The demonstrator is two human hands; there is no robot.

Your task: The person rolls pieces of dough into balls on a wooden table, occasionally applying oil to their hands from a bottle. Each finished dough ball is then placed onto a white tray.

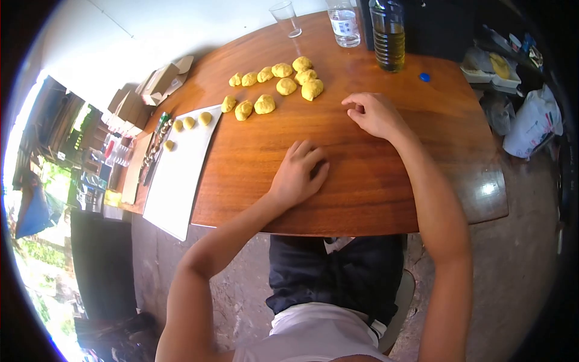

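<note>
My left hand [300, 171] rests palm down on the wooden table [259, 187], fingers loosely bent and thumb apart. I see nothing in it, though its palm is hidden. Further right and higher, my right hand [375, 114] hovers over or touches the tabletop with relaxed, half-curled fingers and a gap by the thumb. It appears to hold nothing. Beyond my hands, several rough yellow dough lumps [264, 104] lie in loose rows; the nearest to my right hand is a larger lump [312, 90]. On a white board [175, 181] at the left sit several smaller, rounder dough balls [205, 118].
At the back stand a clear glass [286, 19], a labelled plastic bottle [344, 25] and a bottle of yellow oil [388, 39]. A blue cap [424, 77] lies near the oil. Cardboard boxes [160, 83] stand back left; a white bag [533, 123] is beyond the right edge.
</note>
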